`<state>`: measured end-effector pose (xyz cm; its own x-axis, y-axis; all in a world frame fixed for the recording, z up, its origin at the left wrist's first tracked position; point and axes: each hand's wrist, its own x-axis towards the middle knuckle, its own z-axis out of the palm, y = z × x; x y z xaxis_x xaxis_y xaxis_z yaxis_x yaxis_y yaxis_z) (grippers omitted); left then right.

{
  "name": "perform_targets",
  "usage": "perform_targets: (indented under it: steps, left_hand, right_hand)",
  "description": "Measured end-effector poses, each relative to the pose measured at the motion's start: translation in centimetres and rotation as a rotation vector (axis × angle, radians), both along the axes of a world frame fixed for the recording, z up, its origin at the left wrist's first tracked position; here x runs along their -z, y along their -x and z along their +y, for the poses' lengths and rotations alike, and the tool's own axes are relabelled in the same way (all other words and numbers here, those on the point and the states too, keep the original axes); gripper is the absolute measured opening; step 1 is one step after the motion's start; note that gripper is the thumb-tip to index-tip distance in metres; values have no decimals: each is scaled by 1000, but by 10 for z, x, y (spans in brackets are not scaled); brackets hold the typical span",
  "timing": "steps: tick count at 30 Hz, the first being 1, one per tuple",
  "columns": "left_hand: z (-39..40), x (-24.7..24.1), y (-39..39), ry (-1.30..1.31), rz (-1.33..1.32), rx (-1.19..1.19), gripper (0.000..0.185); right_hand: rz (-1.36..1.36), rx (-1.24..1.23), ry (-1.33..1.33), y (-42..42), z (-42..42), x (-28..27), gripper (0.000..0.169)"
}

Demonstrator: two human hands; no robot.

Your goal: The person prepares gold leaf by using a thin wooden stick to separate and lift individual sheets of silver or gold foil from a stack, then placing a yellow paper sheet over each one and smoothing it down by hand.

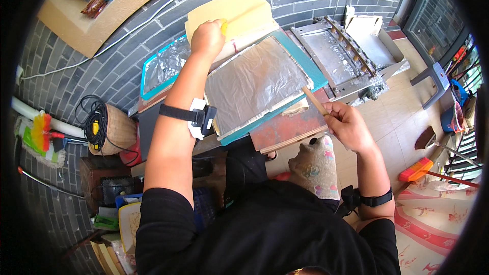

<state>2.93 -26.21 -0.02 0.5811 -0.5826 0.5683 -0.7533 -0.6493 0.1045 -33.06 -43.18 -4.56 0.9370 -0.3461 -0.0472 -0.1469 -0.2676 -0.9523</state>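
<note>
My left hand (208,37) is closed around a small yellow object (224,26), mostly hidden by the fingers, over a yellow paper sheet (240,11). Between thumb and fingers my right hand (347,125) grips a thin wooden stick (315,101). The stick's far tip meets the right corner of a wrinkled silvery sheet (256,84), which lies on a stack of pale-edged sheets. Beneath this stack is a teal board (311,67). A whitish roll or fold with a red mark (235,46) lies between the yellow paper and the silvery sheet.
A blue-rimmed tray with crinkled foil (164,67) stands at the left. To the right is a metal frame device (340,57) with a crossbar. A folded cloth (296,107) lies on the reddish board (286,126). A patterned towel (315,164) covers my knee.
</note>
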Motion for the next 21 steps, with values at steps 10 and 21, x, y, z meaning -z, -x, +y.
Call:
perform_targets:
  steps: [10,21]
  left_hand:
    - [32,9,126,302,160,195,27]
    - [46,76,197,32,269,222,34]
  right_hand:
    - [-28,-2,38,8,4,2,20]
    - [-6,28,39,14,2,10,18]
